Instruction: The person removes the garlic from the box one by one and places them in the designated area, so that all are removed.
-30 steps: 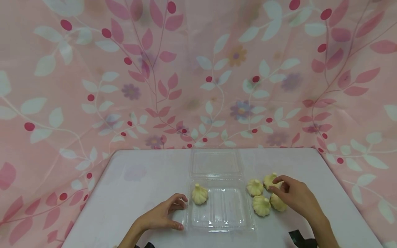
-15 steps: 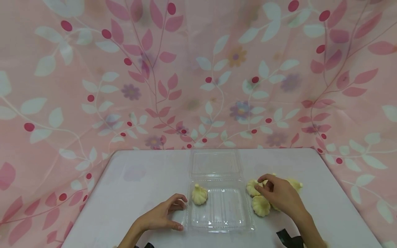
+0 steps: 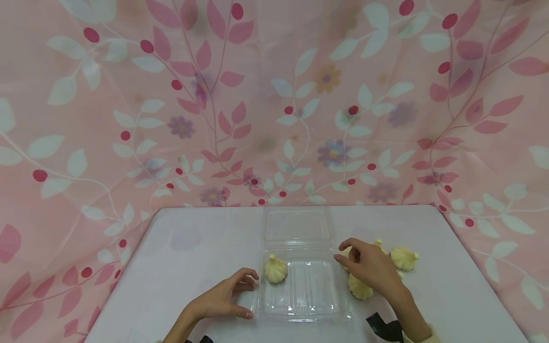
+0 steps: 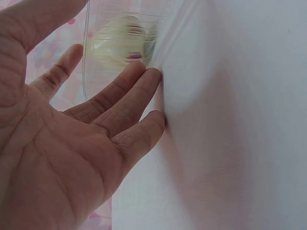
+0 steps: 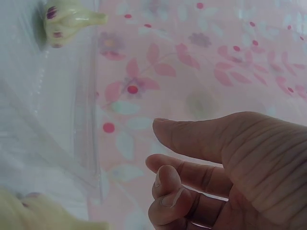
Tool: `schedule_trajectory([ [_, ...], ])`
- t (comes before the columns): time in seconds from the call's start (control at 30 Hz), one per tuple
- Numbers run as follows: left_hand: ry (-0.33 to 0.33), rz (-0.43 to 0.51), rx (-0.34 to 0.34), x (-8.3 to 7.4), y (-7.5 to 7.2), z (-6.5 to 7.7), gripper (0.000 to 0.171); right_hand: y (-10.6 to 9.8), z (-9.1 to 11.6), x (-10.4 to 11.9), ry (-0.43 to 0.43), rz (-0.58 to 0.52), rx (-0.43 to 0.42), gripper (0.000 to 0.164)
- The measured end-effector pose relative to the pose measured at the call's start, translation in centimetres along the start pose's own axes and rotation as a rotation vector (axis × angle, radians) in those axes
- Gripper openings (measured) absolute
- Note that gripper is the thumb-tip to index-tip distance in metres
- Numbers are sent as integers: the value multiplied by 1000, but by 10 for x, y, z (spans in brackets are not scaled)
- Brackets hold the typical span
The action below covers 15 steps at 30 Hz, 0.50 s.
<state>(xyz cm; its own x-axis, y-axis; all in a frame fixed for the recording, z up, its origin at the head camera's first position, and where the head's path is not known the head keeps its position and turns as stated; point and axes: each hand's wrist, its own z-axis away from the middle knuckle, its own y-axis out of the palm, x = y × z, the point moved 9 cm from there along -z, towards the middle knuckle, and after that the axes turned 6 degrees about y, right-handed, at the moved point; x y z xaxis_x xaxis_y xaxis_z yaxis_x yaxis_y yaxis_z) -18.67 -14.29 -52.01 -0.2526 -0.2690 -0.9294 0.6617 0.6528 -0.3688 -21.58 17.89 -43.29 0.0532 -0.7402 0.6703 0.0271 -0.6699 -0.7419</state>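
Note:
A clear plastic clamshell box [image 3: 313, 290] lies with its lid folded back. One garlic bulb [image 3: 275, 269] sits in its back left corner; through the box wall the left wrist view shows this bulb [image 4: 117, 43] too. My left hand [image 3: 227, 295], fingers spread and slightly bent, rests at the box's left side, fingertips touching or very near it. My right hand [image 3: 369, 264] hovers over several more garlic bulbs [image 3: 359, 288] right of the box, partly hiding them. In the right wrist view thumb and fingers stand apart with nothing between them.
Another garlic bulb [image 3: 404, 257] lies right of my right hand. The flat lid [image 3: 298, 226] reaches toward the back edge of the white table [image 3: 206, 247]. Behind hangs a pink floral cloth [image 3: 274, 119]. A black strap [image 3: 383, 327] shows by my right wrist.
My right hand has moved left over the garlic bulbs toward the box, uncovering the rightmost bulb and covering the ones nearer the box. My left hand and the box have stayed put.

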Motion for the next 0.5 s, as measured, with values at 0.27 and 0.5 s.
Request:
schedule_trajectory([
  [0.27,6,11,1,-2,0,0,79,14,-7,11,-5,-17,23,26],
  [0.5,-11,0,5,2,0,0,80,28,-11,20,-37,-15,26,22],
])
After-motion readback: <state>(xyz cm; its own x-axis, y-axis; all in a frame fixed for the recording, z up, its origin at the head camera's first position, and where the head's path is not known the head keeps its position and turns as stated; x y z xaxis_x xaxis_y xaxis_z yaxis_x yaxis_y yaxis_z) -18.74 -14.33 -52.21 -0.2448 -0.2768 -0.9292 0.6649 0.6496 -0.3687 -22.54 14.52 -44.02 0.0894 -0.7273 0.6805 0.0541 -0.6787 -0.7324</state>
